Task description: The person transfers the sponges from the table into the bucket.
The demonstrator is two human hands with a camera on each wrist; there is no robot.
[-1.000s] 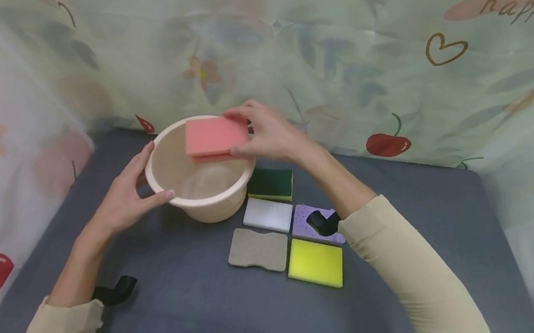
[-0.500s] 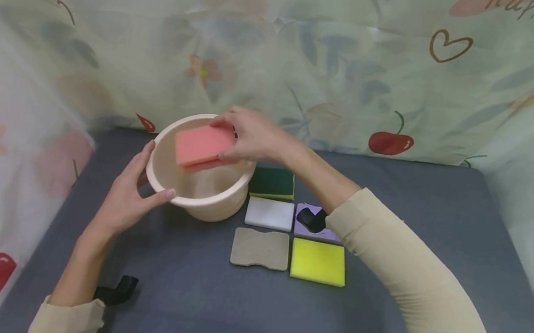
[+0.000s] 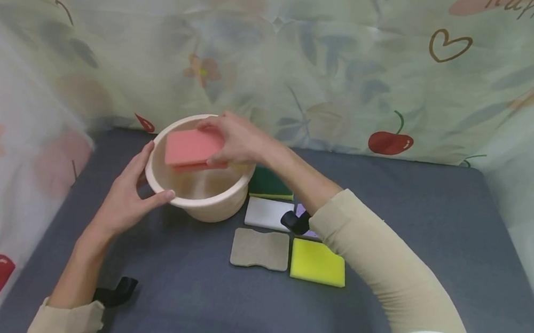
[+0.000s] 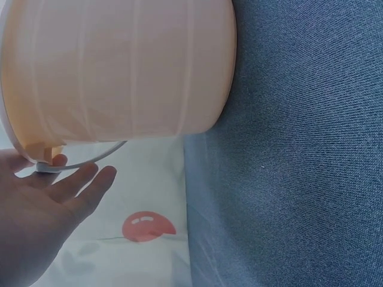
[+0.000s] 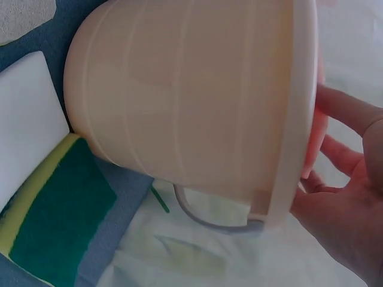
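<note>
A cream bucket (image 3: 215,207) stands at the back left of the table. My left hand (image 3: 124,195) holds its rim, thumb on the near edge and fingers along the left outer side; in the left wrist view, the left fingertips are beside the grey handle (image 4: 90,162). My right hand (image 3: 240,140) pinches a pink sponge (image 3: 194,146) over the bucket's opening, thumb in front and fingers behind. A second pink layer shows under its front edge. In the right wrist view, the rim hides most of the pink sponge.
Right of the bucket lie a green-and-yellow scouring sponge (image 3: 270,184), a white sponge (image 3: 264,213), a grey sponge with curved sides (image 3: 260,249), a yellow sponge (image 3: 317,263) and a purple sponge (image 3: 300,210), partly behind the right forearm. A patterned curtain (image 3: 335,60) hangs behind the dark table (image 3: 215,306).
My right hand has moved left and downward with the pink sponge, from over the bucket's right rim to lower within its opening. The left hand and the bucket stay in place.
</note>
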